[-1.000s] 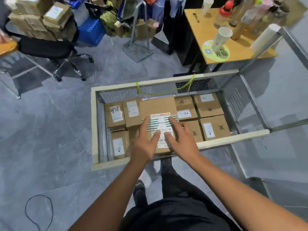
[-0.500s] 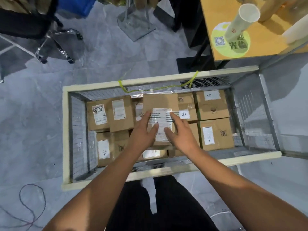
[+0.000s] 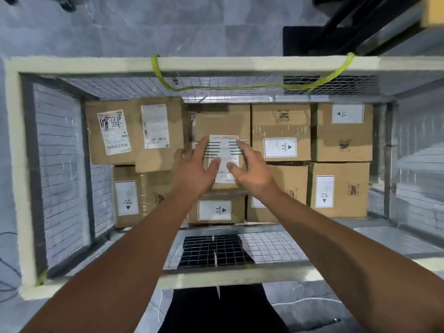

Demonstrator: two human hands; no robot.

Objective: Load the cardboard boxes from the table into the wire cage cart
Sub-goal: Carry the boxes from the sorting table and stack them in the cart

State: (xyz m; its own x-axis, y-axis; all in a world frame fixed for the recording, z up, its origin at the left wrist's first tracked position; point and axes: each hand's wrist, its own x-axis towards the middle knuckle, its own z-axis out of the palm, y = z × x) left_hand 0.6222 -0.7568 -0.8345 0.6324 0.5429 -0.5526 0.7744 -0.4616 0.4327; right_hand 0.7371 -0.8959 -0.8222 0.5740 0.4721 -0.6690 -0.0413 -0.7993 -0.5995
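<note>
Flat, cool light, perhaps from overhead; soft blur throughout; wide-angle bowing along wire cage cart [image 3: 240, 64].

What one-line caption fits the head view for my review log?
Left hand and right hand rest on a labelled cardboard box among other boxes inside the wire cage cart.

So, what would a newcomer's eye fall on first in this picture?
First, the two bare arms reaching down in the centre, left hand and right hand resting on a brown cardboard box with a striped white label. Around it, more brown labelled cardboard boxes crowd the bottom of the cream-rimmed grey wire cage cart. A yellow-green cord sags along its far wall.
</note>
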